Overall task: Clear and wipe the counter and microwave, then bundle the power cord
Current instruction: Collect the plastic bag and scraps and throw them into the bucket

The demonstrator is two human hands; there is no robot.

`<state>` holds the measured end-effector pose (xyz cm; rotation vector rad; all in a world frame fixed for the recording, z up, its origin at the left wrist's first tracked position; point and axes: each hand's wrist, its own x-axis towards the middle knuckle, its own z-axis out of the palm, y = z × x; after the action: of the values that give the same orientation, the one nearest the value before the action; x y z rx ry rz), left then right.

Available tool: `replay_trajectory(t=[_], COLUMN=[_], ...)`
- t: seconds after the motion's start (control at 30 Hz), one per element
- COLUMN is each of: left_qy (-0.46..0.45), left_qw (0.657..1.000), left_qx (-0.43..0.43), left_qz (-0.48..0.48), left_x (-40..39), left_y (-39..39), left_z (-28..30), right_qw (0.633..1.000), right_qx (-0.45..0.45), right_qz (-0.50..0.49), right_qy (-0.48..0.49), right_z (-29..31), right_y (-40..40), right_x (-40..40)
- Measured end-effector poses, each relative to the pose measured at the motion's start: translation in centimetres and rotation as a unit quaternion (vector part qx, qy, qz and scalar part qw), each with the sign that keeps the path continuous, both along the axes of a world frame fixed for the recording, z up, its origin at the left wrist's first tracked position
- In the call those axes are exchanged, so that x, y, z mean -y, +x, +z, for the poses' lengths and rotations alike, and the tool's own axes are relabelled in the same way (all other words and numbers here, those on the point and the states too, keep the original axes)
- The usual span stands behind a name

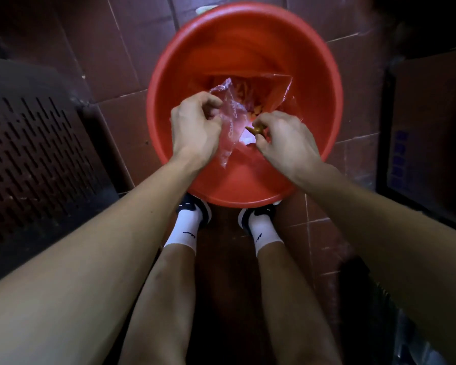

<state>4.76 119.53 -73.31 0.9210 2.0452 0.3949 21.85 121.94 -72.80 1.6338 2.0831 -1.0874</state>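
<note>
A large red plastic bucket (pixel 248 48) stands on the tiled floor just in front of my feet. Over its opening I hold a crumpled clear plastic bag (pixel 233 114) with faint printing. My left hand (pixel 192 127) grips the bag's left edge with curled fingers. My right hand (pixel 282 138) pinches a small brownish scrap (pixel 253 130) beside the bag's right side. Orange scraps lie deep inside the bucket under the plastic.
A dark perforated panel or crate (pixel 37 159) sits low at the left. A dark box with blue printing (pixel 427 143) stands at the right. Reddish-brown floor tiles (pixel 121 48) surround the bucket. My shoes and white socks (pixel 187 230) are right behind it.
</note>
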Motion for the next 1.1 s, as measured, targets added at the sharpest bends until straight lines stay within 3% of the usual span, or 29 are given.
replay_trajectory(t=[0.23, 0.47, 0.73, 0.93, 1.1], left_qy=[0.009, -0.026, -0.116, -0.173, -0.176], left_qw=[0.999, 0.990, 0.935, 0.909, 0.901], left_qx=[0.007, -0.015, -0.058, -0.065, -0.078], left_qz=[-0.038, -0.136, -0.329, -0.375, -0.388], left_x=[0.6, 1.9, 2.6, 2.5, 1.8], left_y=[0.2, -0.6, -0.1, 0.7, 0.8], left_z=[-0.9, -1.0, -0.5, 2.5, 8.2], right_qw=[1.000, 1.000, 0.998, 0.996, 0.991], right_qx=[0.008, 0.011, 0.002, 0.029, 0.055], right_qz=[0.008, 0.013, -0.041, -0.015, 0.023], right_qy=[-0.001, -0.011, -0.046, -0.083, -0.116], right_z=[-1.5, -1.7, -1.9, 0.8, 6.4], right_y=[0.0, -0.7, -0.9, 0.9, 2.5], right_x=[-0.6, -1.1, -1.4, -0.8, -1.0])
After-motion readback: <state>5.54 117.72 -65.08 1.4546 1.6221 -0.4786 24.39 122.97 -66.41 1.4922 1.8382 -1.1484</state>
